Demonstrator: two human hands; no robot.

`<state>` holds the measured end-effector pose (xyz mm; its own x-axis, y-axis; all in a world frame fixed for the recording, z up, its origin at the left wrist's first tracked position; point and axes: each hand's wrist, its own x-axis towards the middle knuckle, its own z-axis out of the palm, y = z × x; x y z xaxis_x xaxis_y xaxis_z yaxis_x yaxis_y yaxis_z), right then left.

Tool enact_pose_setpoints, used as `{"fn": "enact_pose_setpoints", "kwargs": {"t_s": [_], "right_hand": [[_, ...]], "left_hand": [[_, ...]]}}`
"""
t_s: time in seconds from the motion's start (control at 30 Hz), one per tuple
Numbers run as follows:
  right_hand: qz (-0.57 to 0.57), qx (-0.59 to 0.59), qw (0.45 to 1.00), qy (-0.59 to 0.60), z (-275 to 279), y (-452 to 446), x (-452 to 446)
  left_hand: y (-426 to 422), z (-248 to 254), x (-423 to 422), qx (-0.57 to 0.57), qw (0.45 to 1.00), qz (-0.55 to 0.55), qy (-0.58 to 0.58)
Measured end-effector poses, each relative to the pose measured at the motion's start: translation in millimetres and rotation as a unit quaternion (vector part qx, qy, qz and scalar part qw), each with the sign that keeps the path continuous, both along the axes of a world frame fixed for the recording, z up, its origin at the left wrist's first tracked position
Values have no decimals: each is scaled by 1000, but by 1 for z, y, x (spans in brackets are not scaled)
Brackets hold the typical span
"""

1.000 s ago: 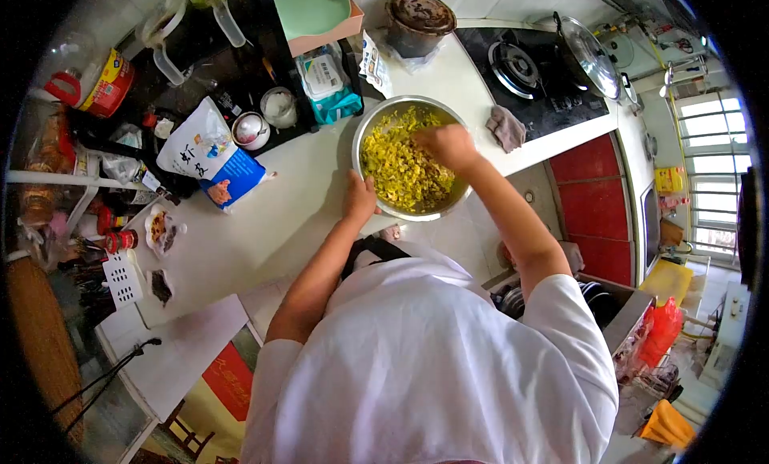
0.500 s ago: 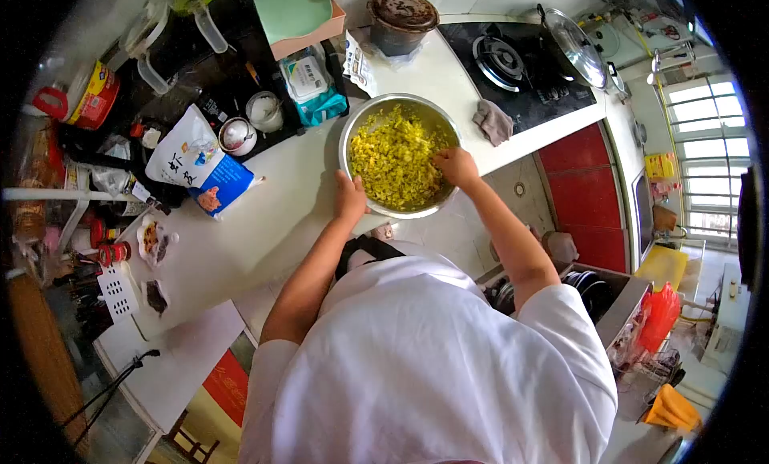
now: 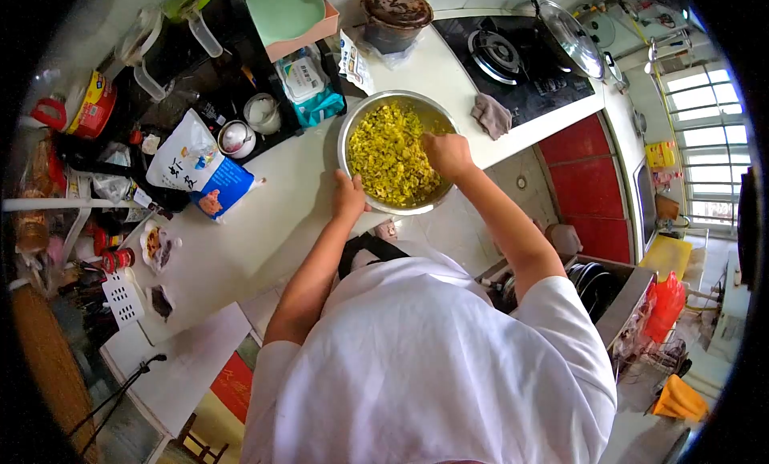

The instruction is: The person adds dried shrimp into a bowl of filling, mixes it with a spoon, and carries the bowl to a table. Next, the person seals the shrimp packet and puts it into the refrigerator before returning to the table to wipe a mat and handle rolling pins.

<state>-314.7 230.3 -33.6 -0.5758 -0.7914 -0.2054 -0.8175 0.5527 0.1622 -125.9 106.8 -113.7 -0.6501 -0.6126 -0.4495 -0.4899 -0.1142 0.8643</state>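
A stainless steel mixing bowl [image 3: 431,113] sits at the counter's front edge, full of chopped yellow-green food [image 3: 388,153] that looks like a vegetable and egg mix. My left hand [image 3: 349,196] grips the bowl's near left rim, its thumb at the edge. Over the right side of the bowl, my right hand [image 3: 447,153] is closed in a fist at the food. Whatever it may hold is hidden by the fingers and the mix.
Left of the bowl lies a white and blue food bag [image 3: 200,166] on the white counter [image 3: 280,176]. A grey cloth [image 3: 491,116] is to the right, before the black gas stove [image 3: 513,72]. A dark lidded pot [image 3: 394,20] and a wipes pack [image 3: 308,84] stand behind.
My right hand has moved left and slightly up, further over the bowl, and the food's surface has shifted. My left hand keeps its grip on the rim.
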Motion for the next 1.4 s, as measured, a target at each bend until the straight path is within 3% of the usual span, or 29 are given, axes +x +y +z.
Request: {"fn": "enact_pose_setpoints", "kwargs": {"t_s": [0.07,0.2,0.3,0.37,0.4,0.5,0.53,0.6,0.63,0.73,0.77,0.83,0.87,0.93,0.97,1.0,1.07,1.3,1.4], "right_hand": [[40,-15,999,-10,10,6,0],[37,-25,994,101,17,23,-26],[3,65,996,62,20,32,-28],[-42,111,993,11,20,46,-7],[-74,55,996,-15,15,54,1],[-108,64,990,-71,-1,64,8],[-94,4,981,-170,-6,63,9],[-78,-58,959,-267,-23,56,11],[-136,-83,935,-316,-36,47,12],[-100,-217,873,-426,-76,45,6],[-123,-207,882,-405,-60,38,10],[30,-226,940,-253,-63,42,2],[30,-225,940,-253,-53,38,4],[-199,-270,889,-313,-14,22,12],[-239,-250,884,-315,-2,18,11],[-237,-249,884,-316,10,14,14],[-121,-185,969,-112,28,7,23],[-121,-212,962,-123,6,4,25],[-106,-178,956,-206,7,5,30]], "left_hand": [[1,-2,0,8,1000,4,0],[7,-9,-3,34,998,40,21],[1,-3,-3,79,996,35,4],[-2,-2,-1,124,992,4,-16],[-2,-4,-1,120,993,2,-16],[1,-12,-4,106,994,2,-17],[2,-15,-4,93,995,6,-19],[0,-12,-3,102,995,-6,-22],[-2,-10,-3,111,993,-13,-25],[-6,-6,-1,105,993,-40,-26],[-5,-6,-1,105,993,-39,-28],[0,-6,-1,60,998,-2,-7],[1,-5,0,60,998,-2,-7],[2,-2,1,56,998,8,3],[2,-2,1,56,998,10,3],[2,-3,1,57,998,11,7],[2,-2,2,57,998,12,10],[4,-1,1,42,999,27,7],[3,2,0,57,998,23,4]]}}
